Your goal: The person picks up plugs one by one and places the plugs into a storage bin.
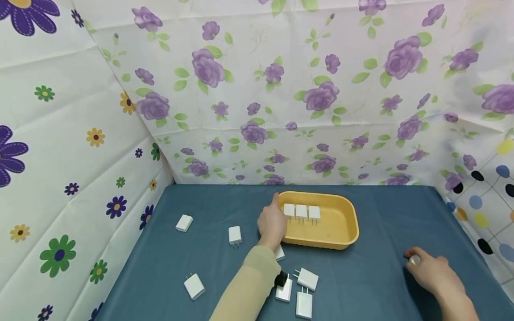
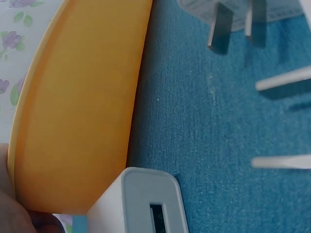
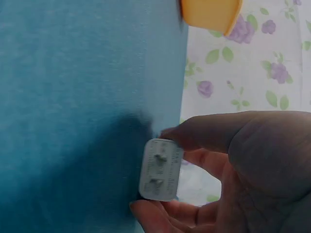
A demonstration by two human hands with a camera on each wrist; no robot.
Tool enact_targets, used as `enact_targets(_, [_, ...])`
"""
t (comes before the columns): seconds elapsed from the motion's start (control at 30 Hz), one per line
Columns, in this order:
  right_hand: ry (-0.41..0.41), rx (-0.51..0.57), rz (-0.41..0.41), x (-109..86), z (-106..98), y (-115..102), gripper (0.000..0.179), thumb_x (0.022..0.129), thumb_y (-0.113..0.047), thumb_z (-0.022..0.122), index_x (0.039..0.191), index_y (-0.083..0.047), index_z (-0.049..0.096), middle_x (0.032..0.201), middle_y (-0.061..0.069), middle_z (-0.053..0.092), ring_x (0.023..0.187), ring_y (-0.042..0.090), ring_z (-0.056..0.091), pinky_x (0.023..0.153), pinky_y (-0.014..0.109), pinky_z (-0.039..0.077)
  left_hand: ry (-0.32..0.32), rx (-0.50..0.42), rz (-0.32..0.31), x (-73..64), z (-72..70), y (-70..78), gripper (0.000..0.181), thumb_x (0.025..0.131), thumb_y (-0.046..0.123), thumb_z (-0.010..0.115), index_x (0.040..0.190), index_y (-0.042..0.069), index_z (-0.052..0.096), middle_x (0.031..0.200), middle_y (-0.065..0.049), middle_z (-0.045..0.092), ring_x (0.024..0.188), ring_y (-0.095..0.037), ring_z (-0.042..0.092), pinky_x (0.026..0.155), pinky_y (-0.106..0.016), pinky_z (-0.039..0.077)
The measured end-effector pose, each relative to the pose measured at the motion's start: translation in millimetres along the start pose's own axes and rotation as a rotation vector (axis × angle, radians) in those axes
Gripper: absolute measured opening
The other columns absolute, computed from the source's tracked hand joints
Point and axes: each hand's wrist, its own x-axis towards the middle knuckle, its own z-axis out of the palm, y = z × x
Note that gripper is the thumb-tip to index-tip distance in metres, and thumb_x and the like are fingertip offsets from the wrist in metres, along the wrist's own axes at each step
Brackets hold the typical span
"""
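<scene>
A yellow plastic tray (image 1: 329, 243) stands near the back of the table, with three white charger plugs (image 1: 301, 211) in a row along its back left. My left hand (image 1: 273, 225) grips the tray's left end, its index finger lying along the rim; the left wrist view shows fingers at the edge of the tray wall (image 2: 82, 107). Over to the right, my right hand (image 1: 433, 272) pinches a white charger plug (image 3: 161, 170) between thumb and fingers above the table. Its two-pronged face turns towards the right wrist camera.
Several more white charger plugs lie on the blue tablecloth: one (image 1: 184, 223) at far left, others (image 1: 234, 235) (image 1: 194, 286) left of my forearm. A plug (image 2: 150, 199) sits close to the tray, and more (image 1: 307, 279) (image 1: 304, 305) lie in front. Patterned cloth (image 1: 257, 89) walls the table.
</scene>
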Motion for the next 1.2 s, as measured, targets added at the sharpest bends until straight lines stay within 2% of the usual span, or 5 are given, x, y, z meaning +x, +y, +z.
enact_targets(0.17, [0.007, -0.054, -0.064, -2.3, -4.6, -1.1, 0.072, 0.102, -0.038, 0.069, 0.157, 0.001, 0.043, 0.133, 0.054, 0.041, 0.119, 0.071, 0.046, 0.087, 0.074, 0.047, -0.001, -0.008, 0.007, -0.8, -1.6, 0.3, 0.071, 0.102, 0.016, 0.073, 0.165, 0.030, 0.044, 0.059, -0.003, 0.056, 0.046, -0.019, 0.051, 0.045, -0.036, 0.039])
enact_targets(0.33, [0.019, -0.050, -0.103, -2.8, -7.5, 2.8, 0.075, 0.099, -0.042, 0.075, 0.151, 0.005, 0.048, 0.135, 0.048, 0.050, 0.120, 0.068, 0.049, 0.090, 0.073, 0.046, -0.002, -0.011, 0.018, -1.3, -2.5, -0.2, 0.072, 0.102, 0.016, 0.073, 0.166, 0.030, 0.043, 0.059, -0.003, 0.056, 0.046, -0.019, 0.051, 0.045, -0.036, 0.040])
enact_targets(0.57, [0.038, 0.030, -0.102, -4.6, -8.3, 6.7, 0.068, 0.096, -0.043, 0.079, 0.136, 0.008, 0.060, 0.119, 0.039, 0.061, 0.094, 0.042, 0.064, 0.079, 0.061, 0.051, 0.010, -0.007, 0.027, -1.5, -0.7, -1.9, 0.075, 0.099, 0.018, 0.078, 0.166, 0.028, 0.044, 0.062, -0.002, 0.058, 0.047, -0.019, 0.053, 0.047, -0.037, 0.044])
enact_targets(0.67, [0.047, 0.026, -0.096, -4.7, -8.6, 6.0, 0.066, 0.096, -0.043, 0.079, 0.135, 0.008, 0.061, 0.117, 0.038, 0.062, 0.092, 0.040, 0.065, 0.078, 0.061, 0.051, 0.017, -0.001, 0.029, -1.9, -1.1, -1.4, 0.075, 0.099, 0.019, 0.078, 0.166, 0.028, 0.044, 0.063, -0.002, 0.059, 0.047, -0.019, 0.053, 0.047, -0.038, 0.045])
enact_targets(1.2, [0.063, 0.009, -0.108, -5.5, -6.2, 5.6, 0.067, 0.095, -0.044, 0.079, 0.138, 0.004, 0.063, 0.131, 0.044, 0.056, 0.111, 0.061, 0.059, 0.085, 0.068, 0.050, 0.009, -0.010, 0.028, -0.5, -0.4, -2.0, 0.076, 0.099, 0.018, 0.078, 0.166, 0.028, 0.043, 0.060, -0.002, 0.057, 0.046, -0.019, 0.052, 0.046, -0.036, 0.042])
